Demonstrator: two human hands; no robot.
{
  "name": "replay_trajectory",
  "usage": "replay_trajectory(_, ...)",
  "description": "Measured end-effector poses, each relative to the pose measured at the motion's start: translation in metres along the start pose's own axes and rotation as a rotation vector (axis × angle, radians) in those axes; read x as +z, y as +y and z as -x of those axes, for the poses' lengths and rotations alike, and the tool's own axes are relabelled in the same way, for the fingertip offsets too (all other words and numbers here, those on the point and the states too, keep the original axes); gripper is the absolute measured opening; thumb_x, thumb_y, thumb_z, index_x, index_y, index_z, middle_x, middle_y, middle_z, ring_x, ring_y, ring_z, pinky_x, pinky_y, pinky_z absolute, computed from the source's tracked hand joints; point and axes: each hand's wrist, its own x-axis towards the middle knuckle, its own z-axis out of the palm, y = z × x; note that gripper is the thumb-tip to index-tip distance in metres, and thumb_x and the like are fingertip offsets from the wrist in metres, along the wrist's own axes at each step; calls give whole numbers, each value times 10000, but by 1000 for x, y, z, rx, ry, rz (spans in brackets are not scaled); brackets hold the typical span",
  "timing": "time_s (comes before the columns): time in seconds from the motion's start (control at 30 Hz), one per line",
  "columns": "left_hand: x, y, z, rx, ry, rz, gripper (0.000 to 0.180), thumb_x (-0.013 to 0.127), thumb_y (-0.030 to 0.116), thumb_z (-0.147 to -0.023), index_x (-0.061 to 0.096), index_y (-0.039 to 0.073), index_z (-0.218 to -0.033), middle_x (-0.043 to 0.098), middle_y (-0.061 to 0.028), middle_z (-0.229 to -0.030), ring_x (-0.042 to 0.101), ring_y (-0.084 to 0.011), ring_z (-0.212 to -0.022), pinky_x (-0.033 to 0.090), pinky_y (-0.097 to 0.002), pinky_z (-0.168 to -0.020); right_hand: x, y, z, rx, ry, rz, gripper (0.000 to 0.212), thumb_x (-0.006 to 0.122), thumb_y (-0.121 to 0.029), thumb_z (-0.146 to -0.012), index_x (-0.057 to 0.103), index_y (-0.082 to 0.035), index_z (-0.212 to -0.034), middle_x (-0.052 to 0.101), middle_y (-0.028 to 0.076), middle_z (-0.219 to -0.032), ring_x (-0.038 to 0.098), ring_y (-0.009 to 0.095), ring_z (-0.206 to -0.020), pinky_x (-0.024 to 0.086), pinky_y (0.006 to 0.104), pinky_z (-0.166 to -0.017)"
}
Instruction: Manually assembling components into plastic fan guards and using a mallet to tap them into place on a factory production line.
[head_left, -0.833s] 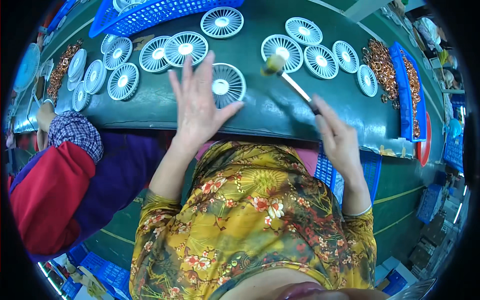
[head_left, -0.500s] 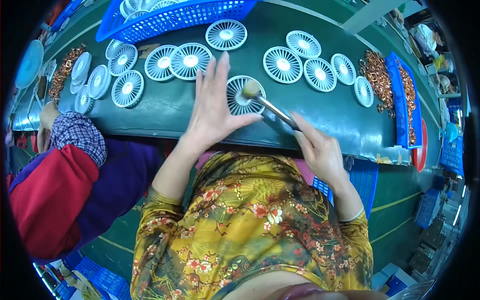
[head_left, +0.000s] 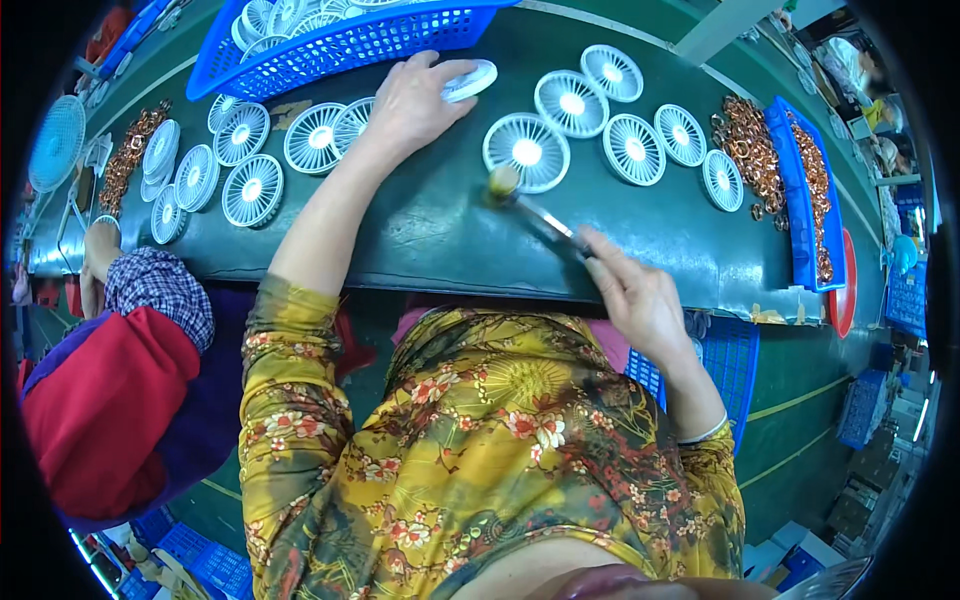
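My left hand reaches across the table with its fingers and thumb closed on the edge of a white slotted plastic disc, which is tilted up. My right hand is wrapped round the handle of a mallet with a metal shaft and a yellowish, rounded head. The mallet's head is held over the bare green tabletop, just below another white slotted disc. More such discs lie to the right, among them one touching it. A disc is partly hidden behind my left forearm.
A blue plastic basket of white discs stands at the far left. Copper-coloured rings are heaped beside a blue tray at right. A co-worker's red sleeve is close on my left. The table's front edge runs before me.
My left hand has moved away and closed on a farther disc, now tilted. The disc that was under the mallet lies farther off and to the right. My right hand keeps the mallet.
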Motion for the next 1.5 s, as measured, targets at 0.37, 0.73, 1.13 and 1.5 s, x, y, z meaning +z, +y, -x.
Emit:
replay_trajectory(0.37, -9, 44, 90, 119, -10, 101, 480, 761, 373, -741, 620, 96, -1106, 411, -330, -1354, 375, -453, -1294, 314, -515, -1075, -4, 12, -15, 168, 93, -57, 355, 490, -310, -976, 557, -165, -1293, 671, 191, -866, 649, 384, -755, 507, 428, -669)
replay_trajectory(0.73, -11, 67, 93, -12, 65, 173, 832, 860, 289, -599, 419, 10, -1246, 542, -169, -1196, 538, -338, -1112, 224, -559, -1099, 4, -17, -17, -339, 463, -74, 353, 521, -118, -950, 541, -87, -1302, 672, 182, -1066, 677, 363, -824, 543, 414, -710)
replay_trajectory(1.13, -8, 64, 93, -72, 118, 243, 1127, 870, 332, -575, 203, 62, -1442, 613, -187, -1141, 562, -323, -1133, 182, -531, -1109, 8, -23, -23, -258, 263, -156, 378, 540, -149, -939, 527, -132, -1317, 644, 200, -1115, 653, 374, -918, 528, 415, -757)
replay_trajectory(1.5, -60, -20, 88, -56, 149, -141, 1102, 837, 417, -612, 230, 112, -1480, 415, -231, -1412, 181, -433, -1404, 78, -589, -1131, 12, -36, -8, -172, -96, -73, 385, 571, -216, -922, 547, -202, -1306, 671, 209, -928, 650, 391, -807, 527, 449, -691)
